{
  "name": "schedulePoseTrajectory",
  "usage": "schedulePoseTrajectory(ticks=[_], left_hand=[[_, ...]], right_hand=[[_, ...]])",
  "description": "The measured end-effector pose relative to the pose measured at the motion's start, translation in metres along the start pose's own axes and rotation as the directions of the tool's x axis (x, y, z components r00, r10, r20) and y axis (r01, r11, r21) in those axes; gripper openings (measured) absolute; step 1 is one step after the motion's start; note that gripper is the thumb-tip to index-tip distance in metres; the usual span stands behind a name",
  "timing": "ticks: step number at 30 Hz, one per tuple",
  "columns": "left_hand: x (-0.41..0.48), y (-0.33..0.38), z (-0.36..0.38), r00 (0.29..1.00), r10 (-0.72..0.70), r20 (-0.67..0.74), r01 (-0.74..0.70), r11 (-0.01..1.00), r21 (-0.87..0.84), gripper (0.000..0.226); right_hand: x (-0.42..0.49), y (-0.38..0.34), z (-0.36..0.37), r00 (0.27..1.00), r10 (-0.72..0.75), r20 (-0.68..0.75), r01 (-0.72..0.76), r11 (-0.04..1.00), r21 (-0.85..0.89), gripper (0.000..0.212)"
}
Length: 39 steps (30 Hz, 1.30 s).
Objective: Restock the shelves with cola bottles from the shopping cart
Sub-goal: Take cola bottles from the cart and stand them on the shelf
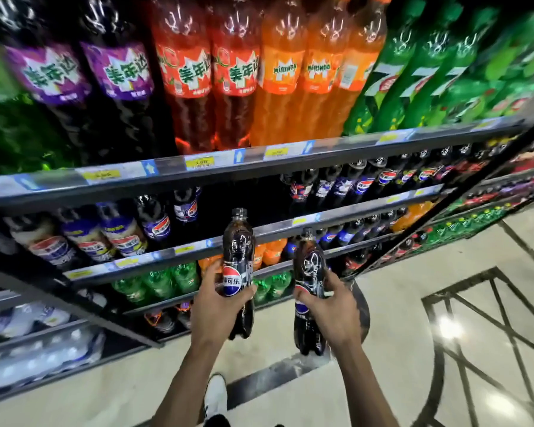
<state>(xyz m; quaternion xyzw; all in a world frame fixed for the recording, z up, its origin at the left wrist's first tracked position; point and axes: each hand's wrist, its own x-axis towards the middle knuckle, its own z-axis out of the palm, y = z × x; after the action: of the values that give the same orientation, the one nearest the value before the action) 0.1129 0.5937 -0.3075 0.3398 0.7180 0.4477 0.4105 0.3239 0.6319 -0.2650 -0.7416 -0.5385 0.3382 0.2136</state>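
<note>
Left bottle (238,241), right bottle (309,260), both within curled fingers (251,290)

Under you lies a glossy cream stone floor (398,340) crossed by dark inlaid lines (428,318); bright light spots (449,328) glare off it on your right.

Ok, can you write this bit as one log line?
step: restocking | left hand: grips Pepsi bottle, cap up | right hand: grips second Pepsi bottle, cap up | cola shelf: gap in row
</note>
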Motion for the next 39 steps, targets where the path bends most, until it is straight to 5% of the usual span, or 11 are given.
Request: schedulePoseTrajectory(ticks=[8,13,16,28,34,39], left_hand=[[0.088,0.027,0.028,0.997,0.044,-0.056,-0.041,0.998,0.045,0.075],[0.134,0.038,0.038,0.989,0.117,-0.087,-0.114,0.993,0.037,0.063],[0.155,0.045,0.041,0.984,0.139,-0.115,-0.135,0.990,0.039,0.081],[0.222,0.073,0.051,0.943,0.226,-0.244,-0.221,0.974,0.049,0.037],[0.245,0.065,0.063,0.904,0.331,-0.270,-0.335,0.942,0.029,0.032],[0.252,0.054,0.072,0.845,0.446,-0.294,-0.449,0.891,0.063,0.057]], right_hand=[[0.105,-0.044,0.024,0.979,-0.176,0.102,0.177,0.984,-0.004,0.050],[0.159,-0.072,0.047,0.957,-0.283,0.070,0.281,0.959,0.041,0.075],[0.183,-0.091,0.052,0.947,-0.312,0.075,0.313,0.950,-0.006,0.088],[0.235,-0.139,0.081,0.916,-0.400,0.008,0.395,0.908,0.136,0.047],[0.250,-0.137,0.108,0.913,-0.406,-0.031,0.405,0.897,0.175,0.042],[0.254,-0.125,0.124,0.908,-0.411,-0.088,0.420,0.882,0.213,0.055]])
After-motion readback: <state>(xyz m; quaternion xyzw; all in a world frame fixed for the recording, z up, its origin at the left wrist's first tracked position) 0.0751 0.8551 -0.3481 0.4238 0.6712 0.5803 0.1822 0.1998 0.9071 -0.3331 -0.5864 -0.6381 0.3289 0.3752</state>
